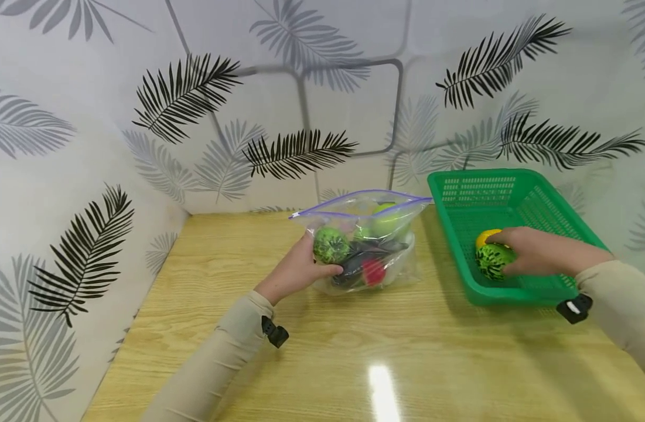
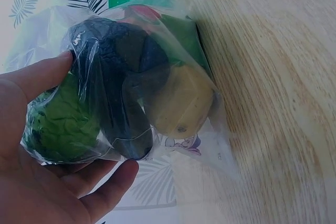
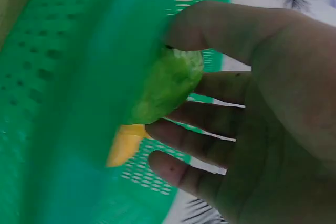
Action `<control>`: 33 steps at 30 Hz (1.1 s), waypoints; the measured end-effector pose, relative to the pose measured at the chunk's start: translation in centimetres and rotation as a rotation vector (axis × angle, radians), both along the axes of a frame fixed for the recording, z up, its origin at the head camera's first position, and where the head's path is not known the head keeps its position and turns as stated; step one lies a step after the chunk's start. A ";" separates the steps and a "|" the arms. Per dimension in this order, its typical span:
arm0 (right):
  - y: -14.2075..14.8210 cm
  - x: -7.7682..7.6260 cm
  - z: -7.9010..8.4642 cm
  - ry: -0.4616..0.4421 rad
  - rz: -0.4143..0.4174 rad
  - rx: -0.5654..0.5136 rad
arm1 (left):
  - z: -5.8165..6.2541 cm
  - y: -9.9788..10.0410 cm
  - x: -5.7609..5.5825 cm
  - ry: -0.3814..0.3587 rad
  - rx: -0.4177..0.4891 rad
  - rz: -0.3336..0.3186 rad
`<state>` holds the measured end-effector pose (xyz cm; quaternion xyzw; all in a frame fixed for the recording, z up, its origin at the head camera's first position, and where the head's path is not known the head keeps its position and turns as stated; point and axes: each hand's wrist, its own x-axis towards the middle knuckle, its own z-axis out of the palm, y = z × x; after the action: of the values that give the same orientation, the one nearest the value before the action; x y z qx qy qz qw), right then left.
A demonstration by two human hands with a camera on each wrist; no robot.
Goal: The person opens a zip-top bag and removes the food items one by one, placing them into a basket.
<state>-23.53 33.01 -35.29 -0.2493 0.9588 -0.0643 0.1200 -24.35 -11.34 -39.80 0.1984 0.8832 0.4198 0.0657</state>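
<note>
Left hand [image 1: 296, 271] grip cups the clear zip bag [image 1: 365, 241] of toy produce, steadying it upright on the surface; right hand [image 1: 533, 251] grip closes on a green ball [image 1: 491, 259] inside the green basket [image 1: 512, 187]

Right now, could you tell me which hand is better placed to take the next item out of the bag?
Probably the right hand: it holds only a green ball already down in the basket. The left hand is gripping the bag, steadying it.
</note>
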 end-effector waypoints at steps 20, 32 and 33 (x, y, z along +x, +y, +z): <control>-8.4 -0.1 6.7 0.404 0.168 -0.150 | 0.6 -0.1 -0.2 0.028 0.001 -0.007; -18.8 -3.6 8.6 0.356 0.412 -0.101 | 0.4 0.3 0.0 0.055 -0.006 0.000; -19.1 -3.9 8.6 0.315 0.411 -0.082 | 0.4 0.3 0.1 0.058 -0.011 -0.002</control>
<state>-27.43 13.95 -26.73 -0.4503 0.8915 -0.0380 -0.0304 -24.29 -11.01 -39.44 0.2111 0.8868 0.4091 0.0415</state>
